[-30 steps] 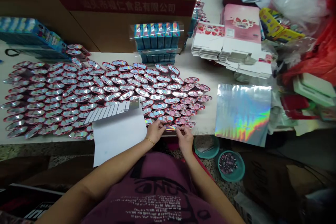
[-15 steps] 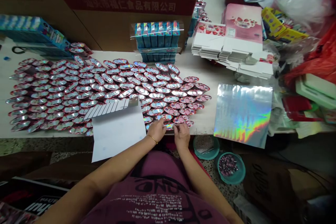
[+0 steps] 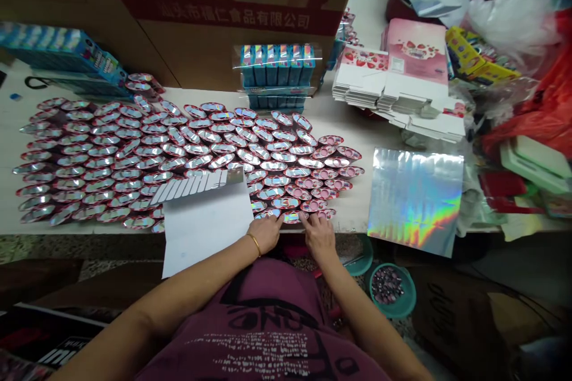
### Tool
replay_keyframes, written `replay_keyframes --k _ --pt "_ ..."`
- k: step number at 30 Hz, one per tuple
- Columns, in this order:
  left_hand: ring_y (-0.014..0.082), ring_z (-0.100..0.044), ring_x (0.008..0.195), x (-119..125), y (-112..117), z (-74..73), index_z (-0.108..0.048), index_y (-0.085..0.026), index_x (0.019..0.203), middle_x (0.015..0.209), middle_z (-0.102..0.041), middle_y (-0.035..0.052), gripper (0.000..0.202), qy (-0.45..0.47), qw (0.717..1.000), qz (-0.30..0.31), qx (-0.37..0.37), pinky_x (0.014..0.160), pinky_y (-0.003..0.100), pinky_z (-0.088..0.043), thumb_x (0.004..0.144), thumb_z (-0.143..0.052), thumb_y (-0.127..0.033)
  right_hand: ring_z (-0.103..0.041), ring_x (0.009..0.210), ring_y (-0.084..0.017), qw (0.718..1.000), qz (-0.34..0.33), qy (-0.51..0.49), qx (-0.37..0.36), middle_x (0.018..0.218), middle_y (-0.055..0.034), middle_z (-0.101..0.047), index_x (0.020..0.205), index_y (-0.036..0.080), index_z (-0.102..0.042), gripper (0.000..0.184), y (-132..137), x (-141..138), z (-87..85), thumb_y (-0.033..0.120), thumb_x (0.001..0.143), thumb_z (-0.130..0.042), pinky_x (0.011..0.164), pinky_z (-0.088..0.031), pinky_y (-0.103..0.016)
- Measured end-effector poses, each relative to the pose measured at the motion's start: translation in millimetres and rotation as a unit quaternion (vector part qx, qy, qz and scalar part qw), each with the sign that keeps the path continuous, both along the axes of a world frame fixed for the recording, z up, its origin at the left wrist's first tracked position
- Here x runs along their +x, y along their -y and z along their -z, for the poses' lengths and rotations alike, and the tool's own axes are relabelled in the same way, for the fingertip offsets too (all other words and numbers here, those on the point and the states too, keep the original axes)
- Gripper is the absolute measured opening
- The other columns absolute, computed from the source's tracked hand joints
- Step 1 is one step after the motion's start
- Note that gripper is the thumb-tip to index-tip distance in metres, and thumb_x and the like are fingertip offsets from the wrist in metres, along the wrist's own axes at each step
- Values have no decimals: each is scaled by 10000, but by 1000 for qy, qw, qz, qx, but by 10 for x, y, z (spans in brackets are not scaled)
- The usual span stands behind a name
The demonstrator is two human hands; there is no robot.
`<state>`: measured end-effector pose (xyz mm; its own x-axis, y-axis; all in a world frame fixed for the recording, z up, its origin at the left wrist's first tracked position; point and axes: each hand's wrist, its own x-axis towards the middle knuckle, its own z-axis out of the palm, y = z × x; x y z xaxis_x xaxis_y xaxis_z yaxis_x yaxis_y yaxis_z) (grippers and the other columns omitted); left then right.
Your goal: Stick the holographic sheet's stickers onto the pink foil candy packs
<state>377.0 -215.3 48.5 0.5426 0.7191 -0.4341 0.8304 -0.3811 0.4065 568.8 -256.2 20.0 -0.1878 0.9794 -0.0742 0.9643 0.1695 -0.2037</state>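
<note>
Many small oval-topped packs (image 3: 152,140) stand close together in rows on the table, most with shiny silver stickers on top. Several at the right end (image 3: 338,172) show bare pink tops with round marks. My left hand (image 3: 267,234), a bracelet on its wrist, has its closed fingertips at the left end of a front-row pack (image 3: 292,217) with a shiny sticker. At that pack's right end rests a finger of my right hand (image 3: 320,239), its other fingers spread over the neighbouring pack. A white sticker sheet (image 3: 210,226) with its upper edge curled over lies left of my left hand.
A shiny holographic sheet (image 3: 413,202) overhangs the table edge at right. Behind it are stacked flat pink-and-white cartons (image 3: 417,50). Blue packs (image 3: 277,66) stand against a large cardboard box (image 3: 192,24). A teal basin (image 3: 393,290) of small pieces sits on the floor.
Both hands have drawn back slightly, and the right fingers have spread from a pinch. The shiny sticker between them now lies flat on the pack top. The view has shifted slightly.
</note>
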Motion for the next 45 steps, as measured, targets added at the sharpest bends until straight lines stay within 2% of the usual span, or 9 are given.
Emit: replay_keyframes --k 3,7,12,17,21,26,32,39,45 --pt "173 -579 792 -395 -198 -173 -517 -234 1173 897 -617 69 366 119 991 -38 48 701 284 -444 861 -326 -235 -463 757 -195 996 24 -86 27 846 -71 -538 1066 251 -601 329 -88 49 -67 160 813 -410 664 -364 -323" --pt "191 -524 952 -1324 -696 -403 -518 -217 1156 1010 -593 70 346 162 934 -226 225 849 324 -399 874 -350 -326 -518 863 -188 962 35 -252 98 919 -72 -553 1080 233 -588 296 -561 -317 -325 207 852 -401 745 -421 -326" --pt "278 -455 1060 -2019 -1081 -157 -529 -251 1127 1126 -563 76 476 10 958 -214 192 907 429 -303 713 -587 -479 -504 937 -199 957 -81 -264 88 1005 -74 -563 1044 242 -607 244 -1518 -1450 -483 257 849 -462 799 -406 -341" --pt "265 -436 1054 -2040 -1027 210 -552 -251 1056 1073 -562 72 417 25 960 -214 177 898 425 -278 676 -658 -389 -468 913 -235 982 -171 -76 2 1000 -88 -570 995 221 -624 229 -1855 -2029 -85 260 772 -592 758 -371 -352" --pt "245 -431 1034 -2062 -1005 290 -545 -251 1045 1046 -551 57 419 53 955 -228 183 905 400 -277 658 -685 -331 -452 900 -217 978 -201 -47 36 1076 -94 -554 1141 197 -543 298 -1685 -1932 173 236 856 -466 756 -351 -340" --pt "235 -429 1030 -2100 -1015 303 -547 -259 1031 1042 -541 49 391 66 955 -225 181 912 393 -271 668 -678 -321 -431 986 -209 972 -210 -69 82 1134 -78 -540 1088 180 -565 270 -1537 -1859 270 180 885 -387 823 -338 -333" --pt "227 -446 1026 -2084 -1011 296 -549 -248 1014 1022 -555 49 360 68 954 -214 200 922 393 -260 683 -663 -333 -439 939 -231 985 -141 -77 65 1058 -91 -562 1154 192 -522 315 -1573 -1942 199 259 850 -480 782 -347 -356" --pt "229 -448 1031 -2030 -986 264 -558 -233 997 1008 -566 48 316 51 950 -219 215 927 401 -250 707 -629 -339 -410 1002 -216 971 -204 -82 89 1135 -88 -531 1061 192 -562 244 -1513 -1879 152 155 861 -429 810 -339 -345" --pt "239 -458 1019 -2051 -1066 207 -590 -233 998 1033 -574 63 301 29 953 -215 211 939 434 -242 713 -622 -325 -487 843 -175 948 -59 -310 43 869 -39 -605 796 192 -606 129 -1458 -1797 -349 217 823 -483 771 -359 -313"
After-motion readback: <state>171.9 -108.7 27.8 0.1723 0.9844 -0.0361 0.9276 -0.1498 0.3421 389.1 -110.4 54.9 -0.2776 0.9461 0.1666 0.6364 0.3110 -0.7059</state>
